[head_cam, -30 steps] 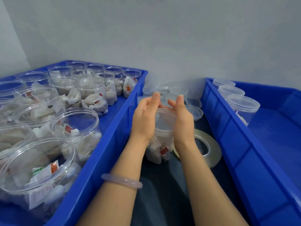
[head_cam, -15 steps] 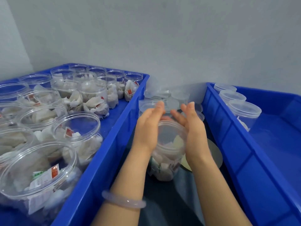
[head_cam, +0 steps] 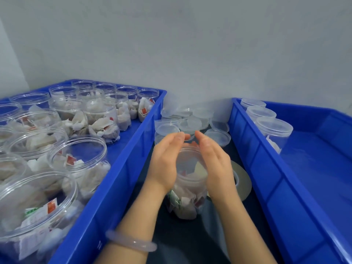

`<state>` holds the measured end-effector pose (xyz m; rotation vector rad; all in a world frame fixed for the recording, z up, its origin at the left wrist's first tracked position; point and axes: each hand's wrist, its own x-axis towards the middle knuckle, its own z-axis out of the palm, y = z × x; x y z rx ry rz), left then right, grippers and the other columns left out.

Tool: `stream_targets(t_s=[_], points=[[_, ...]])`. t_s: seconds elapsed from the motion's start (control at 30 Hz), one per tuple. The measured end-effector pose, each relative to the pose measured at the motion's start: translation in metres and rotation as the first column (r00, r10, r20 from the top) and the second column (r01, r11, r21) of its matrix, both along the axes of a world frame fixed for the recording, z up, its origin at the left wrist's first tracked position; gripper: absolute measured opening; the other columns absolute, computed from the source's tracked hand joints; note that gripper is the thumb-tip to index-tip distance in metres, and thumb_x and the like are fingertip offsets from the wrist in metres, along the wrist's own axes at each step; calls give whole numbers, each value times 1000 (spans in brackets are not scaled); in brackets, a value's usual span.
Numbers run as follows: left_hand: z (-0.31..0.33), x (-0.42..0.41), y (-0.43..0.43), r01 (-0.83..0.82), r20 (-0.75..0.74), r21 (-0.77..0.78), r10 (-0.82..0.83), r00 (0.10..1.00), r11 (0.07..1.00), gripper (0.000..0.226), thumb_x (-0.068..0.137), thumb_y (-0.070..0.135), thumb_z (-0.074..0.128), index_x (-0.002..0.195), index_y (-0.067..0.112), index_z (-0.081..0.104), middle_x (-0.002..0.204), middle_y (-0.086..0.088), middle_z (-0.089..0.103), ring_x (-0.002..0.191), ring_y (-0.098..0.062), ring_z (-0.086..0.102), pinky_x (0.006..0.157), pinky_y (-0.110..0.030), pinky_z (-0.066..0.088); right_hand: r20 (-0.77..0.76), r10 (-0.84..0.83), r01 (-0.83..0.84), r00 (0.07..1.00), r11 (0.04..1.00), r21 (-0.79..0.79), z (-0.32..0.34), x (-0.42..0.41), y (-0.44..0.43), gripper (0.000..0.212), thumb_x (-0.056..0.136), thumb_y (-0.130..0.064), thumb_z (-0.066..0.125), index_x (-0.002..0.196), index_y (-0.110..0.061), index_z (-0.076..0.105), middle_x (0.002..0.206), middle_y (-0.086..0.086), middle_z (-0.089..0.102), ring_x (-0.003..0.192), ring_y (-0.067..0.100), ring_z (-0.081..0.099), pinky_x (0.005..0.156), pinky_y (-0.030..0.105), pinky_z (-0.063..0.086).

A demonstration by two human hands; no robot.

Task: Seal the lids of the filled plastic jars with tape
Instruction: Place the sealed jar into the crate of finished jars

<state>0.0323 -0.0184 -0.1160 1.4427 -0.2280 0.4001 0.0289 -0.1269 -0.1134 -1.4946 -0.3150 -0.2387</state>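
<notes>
Currently: 1 jar (head_cam: 188,187) pressed between left hand (head_cam: 165,161) and right hand (head_cam: 217,162), fingers straight; 1 tape roll (head_cam: 242,180) just beside; 3 lidded jars (head_cam: 261,113) along left edge of bin (head_cam: 247,134).

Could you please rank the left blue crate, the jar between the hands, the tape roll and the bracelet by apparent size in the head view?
1. left blue crate
2-3. jar and tape roll: too alike to rank, both partly covered
4. bracelet, a thin band
</notes>
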Motion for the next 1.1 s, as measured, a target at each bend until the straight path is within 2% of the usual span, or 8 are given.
stream_targets(t_s=[0.13,0.3,0.5,0.6,0.73,0.9,0.97,1.1], points=[[-1,-7,-16,-104,36,-13,104,994,995,25,83,38,47,87,20,64,78,21,69,75,8,61,69,-8,44,-39,-178,182,983,973,144,0,2,-1,26,84,-24,54,89,-9,74,90,9,74,92,22,69,85,36,54],[-8,-8,-3,110,-43,-126,-116,992,986,61,70,67,49,117,29,59,117,4,67,114,-9,60,97,-30,43,-109,-39,47,993,996,80,-3,-11,-6,31,85,-51,59,113,-36,59,123,-14,63,111,-9,55,93,13,44],[-7,-5,-17,-78,62,-105,85,994,991,28,80,32,47,86,9,62,71,10,71,66,2,64,60,-10,46,-51,-246,251,968,962,112,-8,-10,1,15,87,-26,53,94,-30,66,90,-20,72,94,-2,64,83,15,49],[-9,-7,-12,-4,54,-114,10,998,993,33,82,38,50,101,13,59,91,6,74,84,-4,67,71,-14,50,-98,-223,233,970,966,115,-3,-10,-2,25,95,-7,50,97,-27,65,98,-8,73,99,3,64,87,19,49],[-19,-19,-12,-22,29,-98,25,999,995,40,78,41,53,113,24,60,114,10,67,112,-6,59,88,-16,46,-146,-151,164,978,983,82,2,-22,-6,19,90,-14,60,105,-26,64,110,-10,67,101,-5,61,85,12,47],[43,-24,-53,5,164,-305,47,985,952,22,79,28,54,92,18,70,98,-4,73,97,-22,67,88,-37,51,111,-382,370,918,922,115,71,-30,-17,24,87,-8,58,64,-6,65,62,1,66,59,4,58,55,16,47],[87,-12,-73,156,222,-393,-72,972,906,23,73,33,59,88,20,70,101,-12,71,98,-28,67,90,-45,52,255,-460,438,850,888,140,119,-27,-36,22,82,-15,55,72,4,56,56,16,53,53,6,47,45,18,39],[140,20,-131,305,247,-383,-221,943,872,15,80,26,51,84,20,64,95,-11,68,84,-19,67,87,-41,51,343,-604,627,720,777,54,174,2,-93,39,67,-31,47,74,5,59,59,4,54,59,16,51,54,29,37]])
